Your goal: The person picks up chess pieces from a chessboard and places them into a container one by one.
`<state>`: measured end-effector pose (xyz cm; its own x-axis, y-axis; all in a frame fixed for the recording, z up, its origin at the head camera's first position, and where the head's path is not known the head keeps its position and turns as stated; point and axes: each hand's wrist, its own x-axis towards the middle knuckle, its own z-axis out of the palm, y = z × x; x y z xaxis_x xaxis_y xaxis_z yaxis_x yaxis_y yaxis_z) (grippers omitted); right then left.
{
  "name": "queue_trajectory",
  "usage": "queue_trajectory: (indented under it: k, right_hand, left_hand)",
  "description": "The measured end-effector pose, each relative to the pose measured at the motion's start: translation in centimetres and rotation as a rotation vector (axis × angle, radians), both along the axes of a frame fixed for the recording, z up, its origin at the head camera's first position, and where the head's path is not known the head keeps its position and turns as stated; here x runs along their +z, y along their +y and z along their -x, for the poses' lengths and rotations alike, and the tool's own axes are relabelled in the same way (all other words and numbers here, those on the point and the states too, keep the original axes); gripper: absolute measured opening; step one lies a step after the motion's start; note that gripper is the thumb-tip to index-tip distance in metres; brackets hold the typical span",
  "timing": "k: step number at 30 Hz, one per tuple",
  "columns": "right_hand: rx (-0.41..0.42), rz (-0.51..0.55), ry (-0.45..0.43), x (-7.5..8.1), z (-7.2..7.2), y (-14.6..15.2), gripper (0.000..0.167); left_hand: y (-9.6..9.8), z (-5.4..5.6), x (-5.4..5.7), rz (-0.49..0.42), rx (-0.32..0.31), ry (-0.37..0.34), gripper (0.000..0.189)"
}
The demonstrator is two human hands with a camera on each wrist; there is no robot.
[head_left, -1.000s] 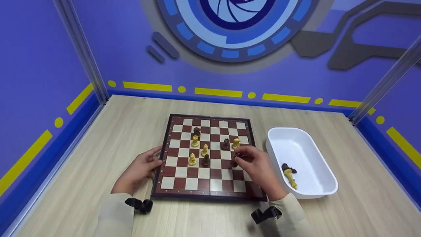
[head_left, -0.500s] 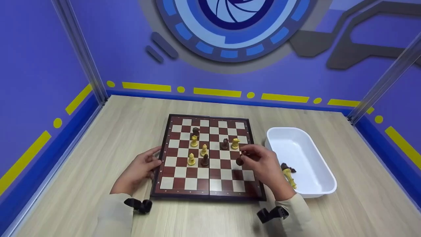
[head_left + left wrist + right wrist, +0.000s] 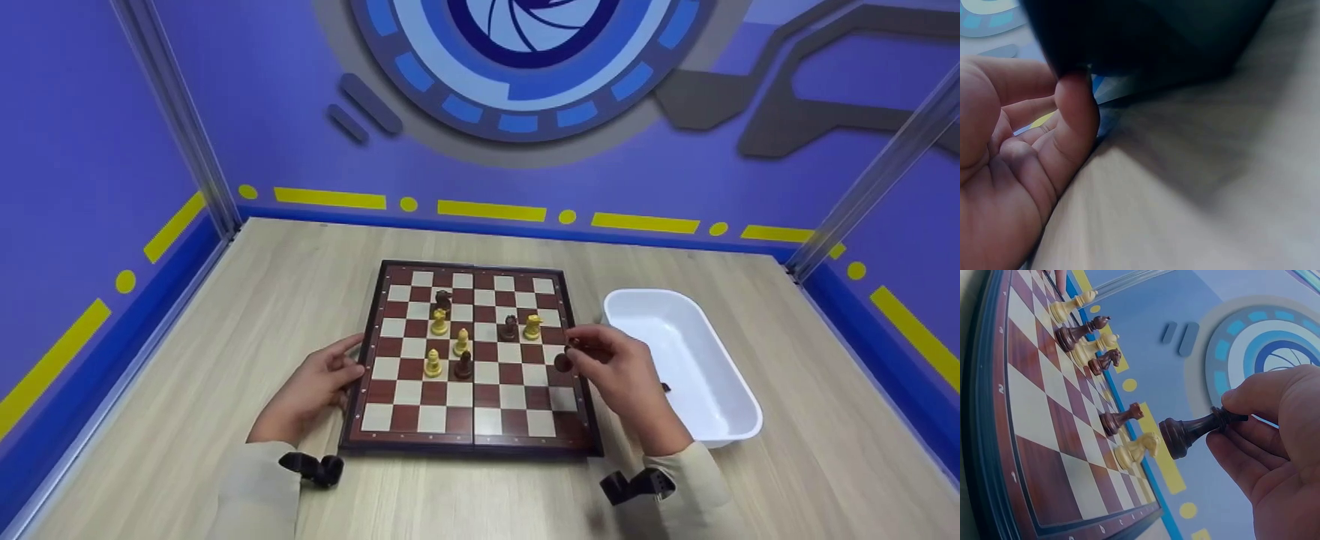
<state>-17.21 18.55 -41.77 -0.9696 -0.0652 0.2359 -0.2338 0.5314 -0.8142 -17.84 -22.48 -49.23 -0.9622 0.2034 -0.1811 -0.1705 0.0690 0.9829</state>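
Note:
My right hand (image 3: 622, 367) pinches a dark brown chess piece (image 3: 1188, 433) between thumb and fingers. Its round base points toward the board, and its head is hidden in the grip. In the head view this piece overlaps the right edge of the chessboard (image 3: 499, 390). My left hand (image 3: 319, 382) rests at the board's left edge, with thumb and index fingertips touching the side (image 3: 1145, 39). On the squares stand a dark rook (image 3: 509, 328), a yellow knight (image 3: 532, 327), a dark bishop (image 3: 463, 365), a yellow bishop (image 3: 433, 364) and several other pieces.
Right of the board stands a white plastic tray (image 3: 694, 322); my right hand hides part of it, and a small dark piece (image 3: 666, 388) shows inside. Blue panels with yellow markings (image 3: 491, 211) enclose the wooden table (image 3: 300, 262).
My right hand has lifted the dark chess piece from the board's right half and moved rightward to the edge, now covering most of the pieces in the tray. The left hand stays at the board.

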Motion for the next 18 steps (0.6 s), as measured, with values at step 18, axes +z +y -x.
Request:
queue_trajectory:
  k: [18]
  right_hand:
    - [-0.032,0.003,0.046,0.5,-0.1,2.3,0.022]
  left_hand:
    - [0.0,0.0,0.3,0.022,-0.002,0.003,0.061]
